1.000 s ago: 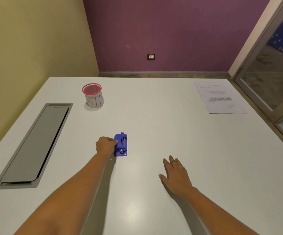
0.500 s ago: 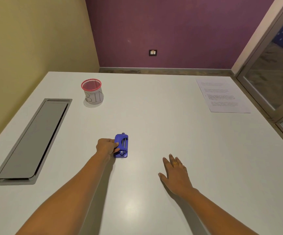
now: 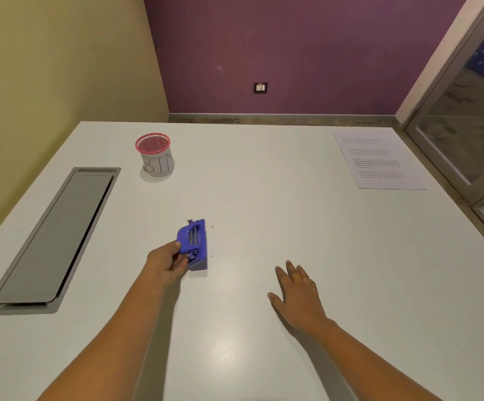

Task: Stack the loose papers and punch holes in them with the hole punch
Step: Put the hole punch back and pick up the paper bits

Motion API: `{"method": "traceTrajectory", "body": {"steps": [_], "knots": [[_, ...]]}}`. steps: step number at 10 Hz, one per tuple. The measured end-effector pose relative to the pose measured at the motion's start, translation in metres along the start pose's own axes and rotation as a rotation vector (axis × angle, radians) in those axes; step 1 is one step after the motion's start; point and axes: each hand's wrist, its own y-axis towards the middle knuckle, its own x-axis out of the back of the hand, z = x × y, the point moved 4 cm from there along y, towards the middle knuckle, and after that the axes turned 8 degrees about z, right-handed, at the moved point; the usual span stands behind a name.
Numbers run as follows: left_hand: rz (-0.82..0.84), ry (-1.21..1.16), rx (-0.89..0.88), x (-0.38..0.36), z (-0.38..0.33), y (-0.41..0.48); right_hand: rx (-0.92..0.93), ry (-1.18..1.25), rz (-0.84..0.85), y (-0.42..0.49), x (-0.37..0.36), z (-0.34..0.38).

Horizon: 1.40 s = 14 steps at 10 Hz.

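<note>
The right hand lies flat and open on the white desk, low in the frame. The left hand grips one blue hole punch, tipped up, near the middle. Two tiny white dots lie just beside it. Farther back are one long grey lid at the left, one red-rimmed cup upper left, and printed paper upper right; I cannot count its sheets.

Head-worn view, forward and downward.
</note>
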Motion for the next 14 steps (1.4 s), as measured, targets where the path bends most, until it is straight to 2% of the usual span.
{"method": "traceTrajectory", "body": {"steps": [1,2,4,5,6,9,10,11,13,14], "knots": [[-0.018,-0.164,0.078,0.016,-0.003,-0.004,-0.007,-0.002,-0.007,0.0,-0.001,0.001],[0.039,-0.196,0.132,0.024,-0.006,-0.008,-0.01,-0.005,-0.008,-0.001,-0.001,0.001],[0.289,-0.308,0.145,0.023,-0.01,-0.019,-0.009,-0.015,-0.015,-0.001,-0.001,0.001],[0.4,-0.148,0.088,0.021,-0.013,-0.023,-0.009,-0.027,-0.016,-0.001,-0.001,0.001],[0.473,-0.129,0.054,0.017,-0.011,-0.027,-0.008,-0.037,-0.019,0.0,-0.002,0.001],[0.518,-0.24,0.047,0.011,-0.01,-0.033,-0.004,-0.034,-0.027,0.0,-0.003,0.001],[0.481,-0.277,0.048,0.015,-0.011,-0.032,0.005,-0.021,-0.035,0.0,-0.003,0.001],[0.386,-0.147,0.031,0.02,-0.018,-0.03,0.006,-0.004,-0.034,0.001,-0.003,0.0],[0.006,0.103,-0.001,0.047,-0.037,-0.01,0.011,0.018,-0.024,0.006,0.002,0.002],[-0.171,0.228,-0.112,0.061,-0.05,0.004,0.018,0.033,-0.018,0.007,0.003,0.003]]}}
